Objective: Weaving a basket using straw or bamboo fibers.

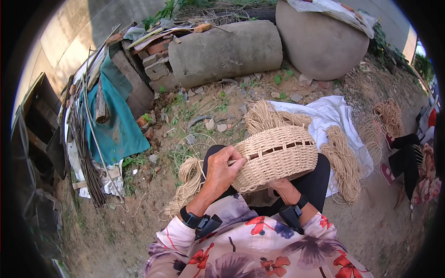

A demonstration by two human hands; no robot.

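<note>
A woven basket of pale cord sits on the person's lap, tipped on its side between the knees, with a dark open slit running along its wall. The left hand is at the basket's left end, thumb and forefinger pressed together, pinching a thin pale strand close against the weave. The right hand reaches in at the basket's near lower edge; its fingers are hidden there, so whether they grip or lie spread I cannot tell. Both wrists wear black bands.

Coils of the same cord lie around the lap: one bundle just beyond the basket, another hank by the left knee, and a long skein to the right, partly on a white sheet. Farther right is one more coil — near another person's dark-trousered leg. Beyond the stony ground lie a concrete pipe and a big round jar; a teal cloth hangs at the left.
</note>
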